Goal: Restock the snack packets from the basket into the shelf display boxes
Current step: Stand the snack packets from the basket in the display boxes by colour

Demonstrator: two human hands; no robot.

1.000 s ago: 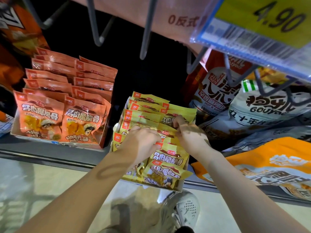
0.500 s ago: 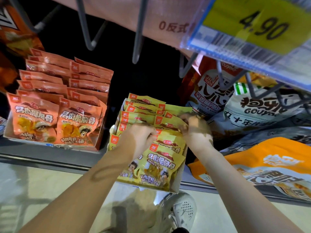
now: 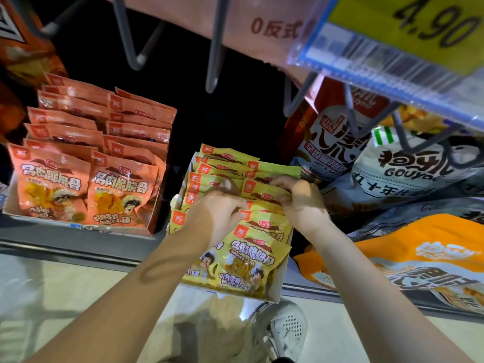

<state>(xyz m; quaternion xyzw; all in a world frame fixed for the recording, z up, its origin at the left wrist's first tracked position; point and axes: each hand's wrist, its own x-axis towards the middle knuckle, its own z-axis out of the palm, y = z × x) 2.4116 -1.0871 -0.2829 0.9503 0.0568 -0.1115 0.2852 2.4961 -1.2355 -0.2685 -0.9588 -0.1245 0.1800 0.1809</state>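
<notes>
A cardboard display box (image 3: 277, 284) on the low shelf holds two rows of yellow snack packets (image 3: 251, 260) standing upright. My left hand (image 3: 220, 208) reaches into the left row, its fingers curled around packet tops in the middle of the box. My right hand (image 3: 301, 200) pinches the upper edge of a yellow packet (image 3: 264, 191) in the right row. A second box (image 3: 146, 224) to the left is packed with orange packets (image 3: 52, 184). The basket is out of view.
Large white and orange snack bags (image 3: 408, 166) lie on the shelf to the right. Metal hooks (image 3: 217, 48) and a yellow 4.90 price tag (image 3: 408, 30) hang overhead. The shelf's dark front edge (image 3: 65, 247) runs below the boxes. My white shoe (image 3: 285, 328) stands on the pale floor.
Both hands moved a little deeper into the yellow box, and the front packets that leaned forward now stand more upright. The camera drifted closer.
</notes>
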